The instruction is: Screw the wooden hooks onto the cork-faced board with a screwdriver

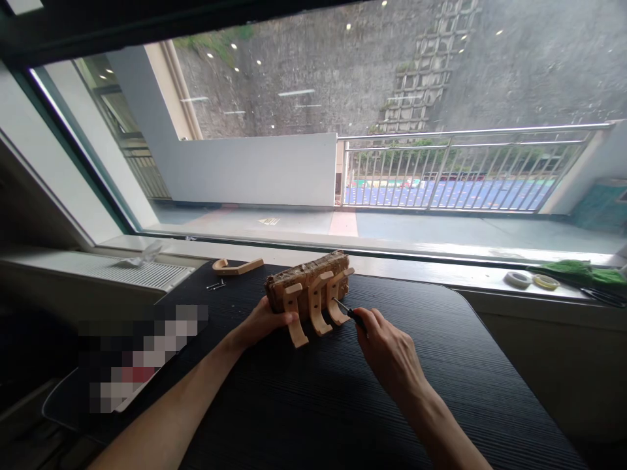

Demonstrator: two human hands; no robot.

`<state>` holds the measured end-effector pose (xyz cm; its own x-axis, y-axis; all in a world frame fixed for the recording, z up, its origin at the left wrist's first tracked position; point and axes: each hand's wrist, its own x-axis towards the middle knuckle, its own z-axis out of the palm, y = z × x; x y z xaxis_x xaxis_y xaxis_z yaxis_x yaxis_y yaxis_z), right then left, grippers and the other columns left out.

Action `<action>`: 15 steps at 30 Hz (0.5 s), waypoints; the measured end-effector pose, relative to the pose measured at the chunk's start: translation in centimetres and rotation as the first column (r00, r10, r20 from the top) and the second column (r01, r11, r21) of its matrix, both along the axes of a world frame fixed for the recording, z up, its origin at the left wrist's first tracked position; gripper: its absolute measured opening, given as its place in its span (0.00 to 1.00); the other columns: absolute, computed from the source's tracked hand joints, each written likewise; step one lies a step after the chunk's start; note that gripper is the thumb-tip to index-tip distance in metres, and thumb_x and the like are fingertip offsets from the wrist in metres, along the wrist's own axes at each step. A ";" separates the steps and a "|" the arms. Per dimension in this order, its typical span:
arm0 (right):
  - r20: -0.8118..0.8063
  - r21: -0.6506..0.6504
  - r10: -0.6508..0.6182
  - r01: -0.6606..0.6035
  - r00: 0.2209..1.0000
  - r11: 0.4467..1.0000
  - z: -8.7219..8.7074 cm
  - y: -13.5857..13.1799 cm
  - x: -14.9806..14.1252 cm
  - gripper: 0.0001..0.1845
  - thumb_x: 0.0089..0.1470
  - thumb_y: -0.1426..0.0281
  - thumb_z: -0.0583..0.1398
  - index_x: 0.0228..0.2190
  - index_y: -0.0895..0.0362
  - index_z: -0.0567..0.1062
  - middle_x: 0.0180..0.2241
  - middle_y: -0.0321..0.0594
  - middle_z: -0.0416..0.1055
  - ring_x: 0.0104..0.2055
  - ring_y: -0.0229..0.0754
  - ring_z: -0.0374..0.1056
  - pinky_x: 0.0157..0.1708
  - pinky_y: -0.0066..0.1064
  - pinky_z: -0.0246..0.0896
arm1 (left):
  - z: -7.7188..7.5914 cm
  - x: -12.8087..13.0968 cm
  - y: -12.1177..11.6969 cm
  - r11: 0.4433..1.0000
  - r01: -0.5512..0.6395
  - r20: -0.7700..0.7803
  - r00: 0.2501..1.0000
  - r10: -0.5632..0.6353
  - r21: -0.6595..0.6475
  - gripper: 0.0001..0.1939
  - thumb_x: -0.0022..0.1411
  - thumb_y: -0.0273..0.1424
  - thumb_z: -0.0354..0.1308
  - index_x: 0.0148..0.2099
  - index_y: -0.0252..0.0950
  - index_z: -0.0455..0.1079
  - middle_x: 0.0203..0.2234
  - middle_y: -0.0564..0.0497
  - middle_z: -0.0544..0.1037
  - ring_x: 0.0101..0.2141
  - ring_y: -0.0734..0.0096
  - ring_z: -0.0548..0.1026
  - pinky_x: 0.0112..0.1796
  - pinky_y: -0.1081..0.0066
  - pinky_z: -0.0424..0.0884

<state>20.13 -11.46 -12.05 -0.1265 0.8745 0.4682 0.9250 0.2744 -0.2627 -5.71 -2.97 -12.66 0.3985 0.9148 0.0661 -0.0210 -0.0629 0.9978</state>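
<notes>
A rough brown wooden block (307, 269) stands on the black table, with three pale wooden hooks along its front: a left hook (293, 313), a middle hook (317, 307) and a right hook (335, 303). My left hand (267, 323) grips the block's left end, its thumb near the left hook. In my right hand (386, 339) is a screwdriver with a black handle (358, 320). Its thin metal shaft reaches to the right hook; whether the tip sits in a screw is too small to tell.
A loose wooden hook (245, 266) lies at the table's back left, beside several screws (215, 285). Two tape rolls (518, 280) and a green cloth (573, 270) rest on the right sill. A blurred-out flat object (147, 359) lies left on the black table (416, 307).
</notes>
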 end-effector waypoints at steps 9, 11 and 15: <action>-0.115 -0.124 -0.060 0.045 0.992 0.991 -0.6 0.2 0.0 0.13 0.61 0.64 0.50 0.44 0.55 0.69 0.34 0.36 0.77 0.33 0.41 0.74 0.29 0.28 0.61 | -0.2 -0.1 0.2 1.000 -0.009 -0.016 1.000 0.009 0.016 0.23 0.47 0.28 0.68 0.47 0.33 0.71 0.41 0.47 0.78 0.44 0.55 0.74 0.45 0.62 0.70; -0.142 -0.150 -0.076 0.054 0.987 0.987 -0.8 0.4 0.0 0.14 0.62 0.63 0.50 0.43 0.54 0.70 0.32 0.34 0.77 0.33 0.39 0.74 0.28 0.26 0.62 | -0.2 -0.1 0.2 1.000 -0.002 -0.014 1.000 0.003 0.015 0.23 0.47 0.28 0.68 0.47 0.33 0.71 0.41 0.47 0.78 0.44 0.56 0.74 0.44 0.63 0.71; -0.123 -0.163 -0.090 0.069 0.988 0.984 -0.8 0.3 -0.2 0.15 0.62 0.63 0.50 0.44 0.54 0.70 0.33 0.36 0.77 0.33 0.41 0.74 0.28 0.27 0.61 | -0.3 -0.1 0.2 1.000 0.009 0.007 1.000 -0.009 0.000 0.22 0.48 0.29 0.67 0.47 0.33 0.72 0.41 0.47 0.78 0.44 0.56 0.74 0.44 0.63 0.71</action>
